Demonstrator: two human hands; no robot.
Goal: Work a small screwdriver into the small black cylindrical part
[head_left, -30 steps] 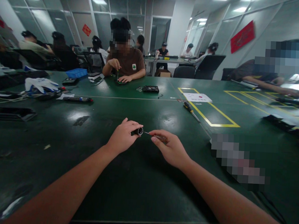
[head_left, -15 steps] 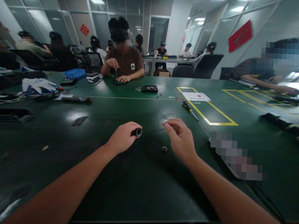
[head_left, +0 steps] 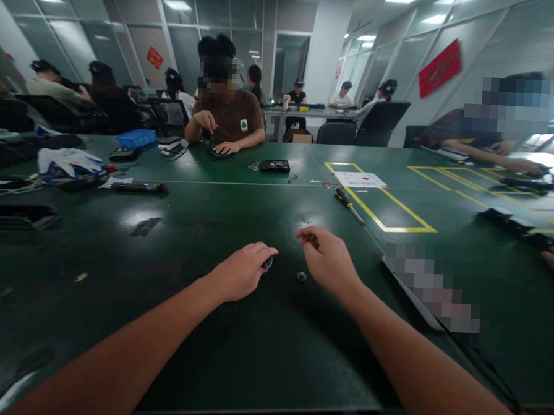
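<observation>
My left hand (head_left: 242, 269) is wrapped round a short black tube (head_left: 267, 262) with a silvery rim at its end; most of the tube is hidden in the fingers. Across from it, my right hand (head_left: 328, 255) is closed, thumb and fingers drawn together. A small brownish metallic thing (head_left: 312, 239) shows in the curl of its fingers, too small to name. Between the hands, closer to the right one, a small round metal piece (head_left: 302, 276) lies on the green table (head_left: 250, 367).
A yellow-and-black screwdriver (head_left: 348, 204) lies beyond my right hand, by a white sheet (head_left: 361, 180). A blurred-out flat object (head_left: 433, 290) is at the right. White gloves (head_left: 68, 161) and a blue bin (head_left: 136, 138) stand at far left. A co-worker (head_left: 226, 121) works opposite.
My left hand has moved right and slightly nearer to me, turning the tube so less of its open end shows. The right hand has lowered a little, its fingers more curled.
</observation>
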